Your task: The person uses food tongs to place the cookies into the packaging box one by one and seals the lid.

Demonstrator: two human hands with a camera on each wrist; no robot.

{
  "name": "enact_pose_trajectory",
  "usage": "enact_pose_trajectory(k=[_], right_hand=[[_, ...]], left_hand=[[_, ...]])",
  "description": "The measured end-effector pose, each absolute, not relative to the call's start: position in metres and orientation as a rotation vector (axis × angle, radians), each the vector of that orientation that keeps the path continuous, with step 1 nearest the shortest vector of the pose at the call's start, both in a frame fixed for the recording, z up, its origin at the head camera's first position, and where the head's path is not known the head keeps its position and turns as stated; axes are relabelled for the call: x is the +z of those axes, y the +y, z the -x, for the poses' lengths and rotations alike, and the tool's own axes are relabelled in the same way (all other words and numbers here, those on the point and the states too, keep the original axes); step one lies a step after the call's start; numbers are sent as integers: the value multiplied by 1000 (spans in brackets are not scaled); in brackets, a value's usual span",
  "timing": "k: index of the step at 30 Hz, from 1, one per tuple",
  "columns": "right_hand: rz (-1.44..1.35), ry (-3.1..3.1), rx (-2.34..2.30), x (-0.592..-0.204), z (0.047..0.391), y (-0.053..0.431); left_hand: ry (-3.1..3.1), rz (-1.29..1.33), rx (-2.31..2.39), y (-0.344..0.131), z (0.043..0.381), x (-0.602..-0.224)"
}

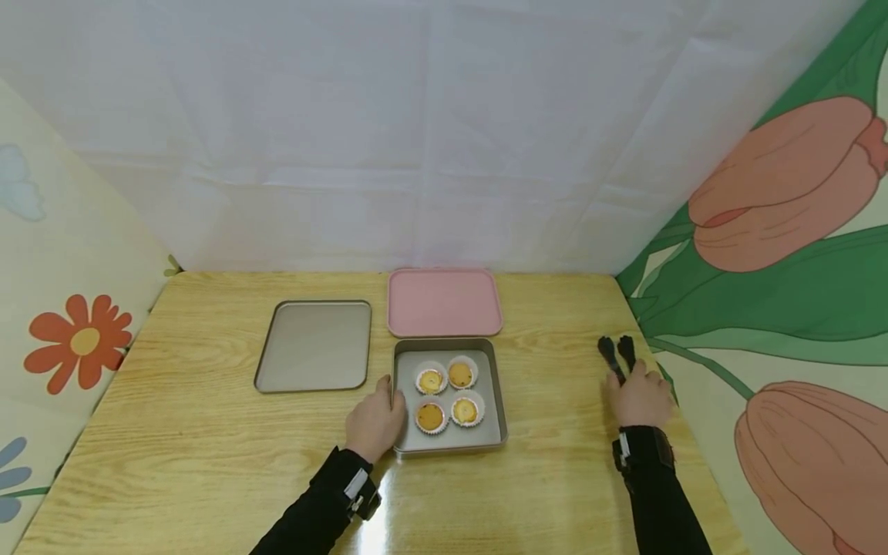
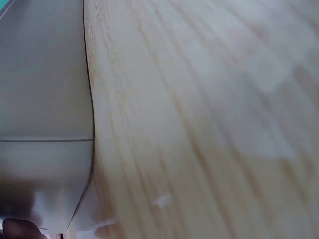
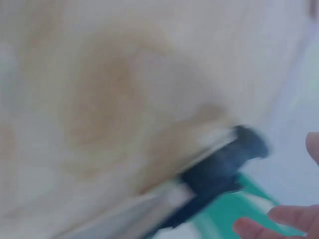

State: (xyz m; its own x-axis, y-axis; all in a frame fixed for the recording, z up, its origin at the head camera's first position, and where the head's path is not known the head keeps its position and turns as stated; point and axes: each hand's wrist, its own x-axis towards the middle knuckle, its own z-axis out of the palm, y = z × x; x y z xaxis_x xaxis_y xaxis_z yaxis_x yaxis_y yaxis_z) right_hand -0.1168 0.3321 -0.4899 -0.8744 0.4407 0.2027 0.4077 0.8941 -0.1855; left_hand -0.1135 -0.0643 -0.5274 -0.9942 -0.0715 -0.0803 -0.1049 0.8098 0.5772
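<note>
A square metal baking pan (image 1: 489,432) stands in the middle of the table, holding several small tarts (image 1: 460,375) in white paper cups. At its left wall, my left hand (image 1: 377,420) grips the rim, thumb towards the inside. The pan's outer side (image 2: 45,89) fills the left of the left wrist view, where only a fingertip (image 2: 22,229) shows. Over by the table's right edge, my right hand (image 1: 641,397) is at a pair of black-tipped tongs (image 1: 610,356). In the right wrist view its fingers (image 3: 289,216) are spread and look apart from the blurred tongs (image 3: 214,169).
Left of the pan lies a flat metal tray (image 1: 315,347). A pink tray (image 1: 444,301) is directly behind the pan, near the white back sheet (image 1: 430,154). Printed side walls (image 1: 798,324) border the wooden table (image 1: 548,401).
</note>
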Motion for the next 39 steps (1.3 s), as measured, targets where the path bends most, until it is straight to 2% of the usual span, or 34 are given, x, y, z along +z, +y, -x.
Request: enact_pose_trajectory(k=[6,13,21,31,39], right_hand=[[405,-2681,204,-474,129,300],[172,-2793,335,-456,144,260],[-76,-2869,422,-449,158,215],[-132,-2896,443,-465,160,186],[-170,-2912,430,-472,159,179]], left_hand=[[2942,148,944,-65,111,-525],[2980,139,1020,-67,111,-521],[3043,154,1079,-87,124,-510],[3118,120,842,-109,166,-508],[3037,118,718,-115,186,-515]])
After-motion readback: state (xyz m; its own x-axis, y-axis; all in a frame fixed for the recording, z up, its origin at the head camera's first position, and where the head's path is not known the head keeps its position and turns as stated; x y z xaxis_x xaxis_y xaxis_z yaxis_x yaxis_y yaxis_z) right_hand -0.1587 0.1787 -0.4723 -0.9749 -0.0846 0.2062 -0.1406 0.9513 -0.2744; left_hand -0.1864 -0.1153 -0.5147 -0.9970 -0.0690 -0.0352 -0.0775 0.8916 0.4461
